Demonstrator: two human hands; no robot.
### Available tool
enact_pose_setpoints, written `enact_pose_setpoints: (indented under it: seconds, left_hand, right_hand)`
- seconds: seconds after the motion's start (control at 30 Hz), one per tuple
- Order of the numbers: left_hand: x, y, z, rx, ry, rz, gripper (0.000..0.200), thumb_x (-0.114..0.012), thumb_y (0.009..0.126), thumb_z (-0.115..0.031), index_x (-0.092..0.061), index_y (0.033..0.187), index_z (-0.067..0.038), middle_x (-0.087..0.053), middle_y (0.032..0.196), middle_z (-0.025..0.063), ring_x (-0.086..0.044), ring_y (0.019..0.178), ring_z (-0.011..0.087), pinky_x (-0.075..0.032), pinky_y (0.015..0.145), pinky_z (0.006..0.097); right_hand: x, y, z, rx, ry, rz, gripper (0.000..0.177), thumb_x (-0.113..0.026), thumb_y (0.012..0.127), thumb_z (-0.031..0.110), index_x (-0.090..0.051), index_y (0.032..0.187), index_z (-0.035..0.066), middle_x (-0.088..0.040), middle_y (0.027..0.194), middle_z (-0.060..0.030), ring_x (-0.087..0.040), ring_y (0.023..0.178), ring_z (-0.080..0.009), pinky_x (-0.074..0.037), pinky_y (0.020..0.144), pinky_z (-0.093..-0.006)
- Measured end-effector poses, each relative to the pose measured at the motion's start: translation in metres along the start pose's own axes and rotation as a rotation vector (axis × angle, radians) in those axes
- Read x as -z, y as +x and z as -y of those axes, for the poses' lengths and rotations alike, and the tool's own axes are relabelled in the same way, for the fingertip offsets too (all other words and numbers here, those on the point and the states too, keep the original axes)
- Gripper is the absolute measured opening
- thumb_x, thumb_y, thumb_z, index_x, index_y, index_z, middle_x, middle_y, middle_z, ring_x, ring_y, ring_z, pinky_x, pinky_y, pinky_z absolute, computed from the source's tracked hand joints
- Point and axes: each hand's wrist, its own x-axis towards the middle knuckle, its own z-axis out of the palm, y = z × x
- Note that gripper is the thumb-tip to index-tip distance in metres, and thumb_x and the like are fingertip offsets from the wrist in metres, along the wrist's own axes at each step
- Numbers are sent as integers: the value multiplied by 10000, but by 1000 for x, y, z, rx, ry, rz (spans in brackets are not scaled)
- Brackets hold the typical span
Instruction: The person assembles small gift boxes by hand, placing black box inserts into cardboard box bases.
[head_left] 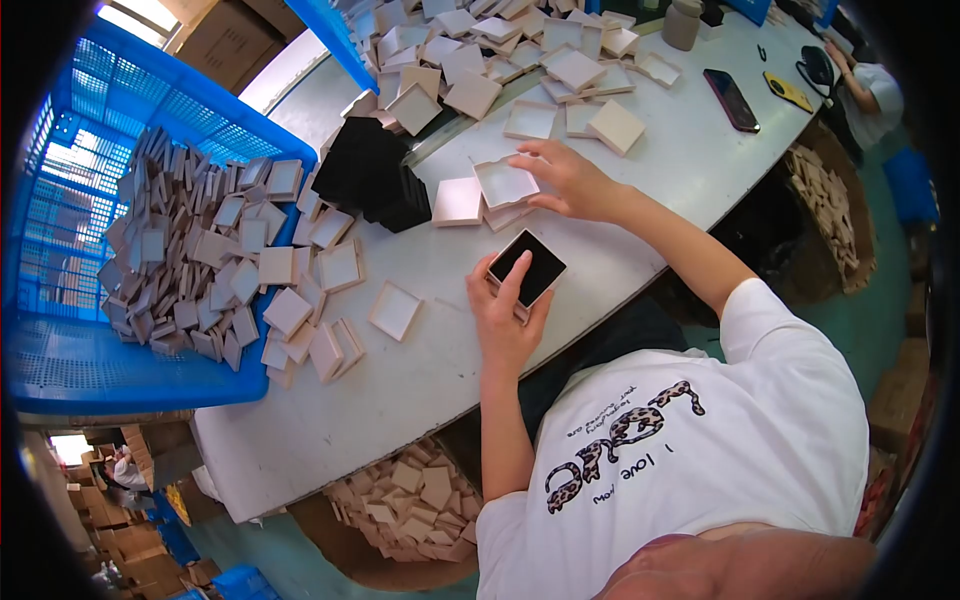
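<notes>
My left hand point(506, 312) grips a small shallow box point(530, 268) with a black insert in it; the index finger lies on the black surface. My right hand point(575, 182) is at a pale open tray point(503, 184), its thumb and fingertips at opposite edges. This tray overlaps another pale box part point(506, 216) lying beneath it. Just left of it lies a pale square piece point(458, 202), flat side up. A stack of black inserts point(365, 175) stands farther left on the white table point(420, 350).
At left, a blue crate point(60, 350) holds many pale box parts, some spilling onto the table. More are heaped at the back point(480, 60). A phone point(731, 100), a yellow object point(788, 91) and a jar point(682, 24) lie farther off. A filled bin point(410, 505) stands below the table edge.
</notes>
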Motion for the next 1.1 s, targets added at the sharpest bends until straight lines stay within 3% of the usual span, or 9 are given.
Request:
enact_pose_setpoints:
  seconds: [0.13,0.33,0.43,0.63,0.77,0.83,0.93,1.03,1.1]
  left_hand:
    - [-5,-3,8,-48,-34,-49,540,-856,878,-189,-692,1387,-112,-381,1480,174,-460,1355,350,-414,1147,441]
    - [-8,-5,12,-66,1,-47,668,-836,911,-232,-566,1501,-77,-370,1468,179,-429,1372,347,-403,1153,447]
    - [-9,-7,11,20,-91,-74,941,-859,884,-209,-313,1638,-76,-398,1457,176,-436,1372,333,-402,1153,443]
    - [-9,-9,11,216,-334,-136,1338,-961,759,-252,-23,1694,-64,-475,1465,189,-445,1357,388,-184,1239,592]
    - [-6,-10,11,133,-161,-92,1275,-950,754,-160,-103,1706,-117,-468,1456,192,-484,1346,370,-418,1119,479]
    - [-9,-11,16,24,8,-70,1199,-953,737,-162,-233,1695,-126,-475,1443,199,-463,1347,393,-404,1115,491]
    - [-12,-13,23,-34,121,-44,1040,-935,747,-267,-403,1636,-174,-450,1474,223,-424,1403,412,-84,1238,677]
    - [-3,-9,6,-109,340,-108,1031,-955,708,-171,-457,1611,-191,-504,1408,192,-446,1326,419,-375,1112,530]
    - [-5,-9,9,-62,196,-54,1006,-956,709,-187,-475,1592,-200,-504,1405,205,-457,1315,430,-386,1105,540]
  right_hand:
    - [-21,-1,-23,219,-156,28,341,-747,946,76,-573,1237,47,-675,1266,-172,-657,1156,-359,-526,1004,-403]
    - [13,-6,11,-566,811,-129,207,-610,1064,208,-642,1141,19,-669,1160,-109,-654,1048,-226,-542,896,-372]
    - [22,-2,30,-717,1058,195,298,-518,1104,256,-695,1159,24,-652,1134,-65,-624,1049,-167,-524,919,-359]
    - [-34,-11,54,-376,693,307,280,-588,1048,243,-759,1207,90,-645,1109,-75,-596,1121,-207,-471,969,-379]
    - [-16,-14,81,-60,164,170,306,-623,990,249,-761,1222,107,-659,1112,-73,-597,1130,-271,-429,1001,-442]
    - [-16,-17,87,31,-1,120,326,-624,983,257,-753,1241,104,-670,1118,-70,-602,1135,-266,-419,1011,-449]
    - [-18,-21,92,59,-118,131,371,-623,972,248,-724,1288,83,-673,1188,-88,-589,1182,-276,-396,1068,-452]
    - [-23,-26,92,51,-141,109,430,-620,959,238,-685,1345,61,-666,1247,-105,-575,1227,-293,-381,1110,-463]
    - [-32,-33,90,23,-97,89,462,-612,964,241,-656,1387,59,-648,1295,-114,-562,1264,-308,-367,1134,-471]
